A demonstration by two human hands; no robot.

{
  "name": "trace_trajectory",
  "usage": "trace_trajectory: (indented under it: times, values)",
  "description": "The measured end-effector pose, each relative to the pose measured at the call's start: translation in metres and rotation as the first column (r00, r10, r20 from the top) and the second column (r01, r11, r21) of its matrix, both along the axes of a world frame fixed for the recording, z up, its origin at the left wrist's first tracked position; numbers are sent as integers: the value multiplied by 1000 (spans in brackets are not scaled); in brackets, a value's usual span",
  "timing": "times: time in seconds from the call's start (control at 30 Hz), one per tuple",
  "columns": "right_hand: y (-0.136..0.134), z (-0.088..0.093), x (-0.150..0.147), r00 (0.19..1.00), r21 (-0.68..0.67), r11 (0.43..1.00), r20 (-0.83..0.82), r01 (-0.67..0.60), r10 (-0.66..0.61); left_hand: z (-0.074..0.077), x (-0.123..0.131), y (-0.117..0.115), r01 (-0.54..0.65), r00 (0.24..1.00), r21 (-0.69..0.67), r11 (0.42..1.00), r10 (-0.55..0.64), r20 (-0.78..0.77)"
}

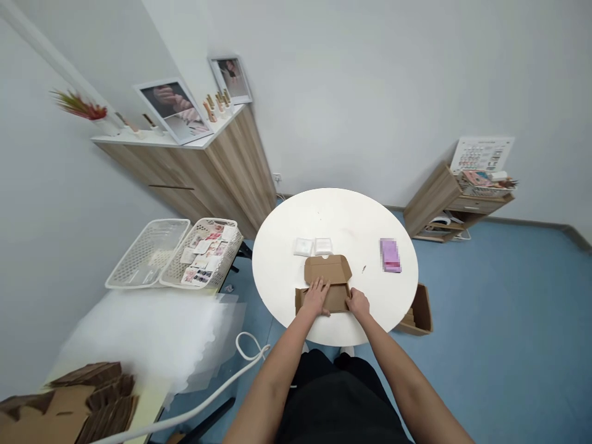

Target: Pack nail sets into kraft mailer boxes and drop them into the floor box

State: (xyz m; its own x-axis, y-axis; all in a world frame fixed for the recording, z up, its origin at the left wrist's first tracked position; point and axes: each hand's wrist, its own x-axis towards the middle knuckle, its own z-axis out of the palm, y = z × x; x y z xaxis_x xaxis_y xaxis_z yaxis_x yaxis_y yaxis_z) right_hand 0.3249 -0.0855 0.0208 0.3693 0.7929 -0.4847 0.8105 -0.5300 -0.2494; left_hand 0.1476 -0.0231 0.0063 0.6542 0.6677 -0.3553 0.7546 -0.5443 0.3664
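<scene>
Left hand [316, 296], fingers spread, presses into open cardboard box [337, 300]; right hand [358, 303], fingers together, rests at its right wall; lid [327, 269] lies unfolded.

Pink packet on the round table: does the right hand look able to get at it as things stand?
Probably yes: the right hand rests on the cardboard box, and the pink packet lies ahead on the white table, with nothing visible between them.

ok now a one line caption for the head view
Left hand and right hand on an open kraft cardboard box on a round white table
</scene>
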Motion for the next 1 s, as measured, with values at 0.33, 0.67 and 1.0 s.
trace_trajectory:
  times: [0.33,0.67,1.0]
  values:
    - [1,-4,4,793,271,747,152,-607,589,-19,4,7,25,996,6,1000,-25,88]
    - [14,-22,10,787,126,779,40,-615,615,11,-27,-18,-164,937,135,977,111,330]
    - [10,-20,3,827,122,821,-3,-558,563,-1,-77,-13,-441,850,-141,886,463,251]
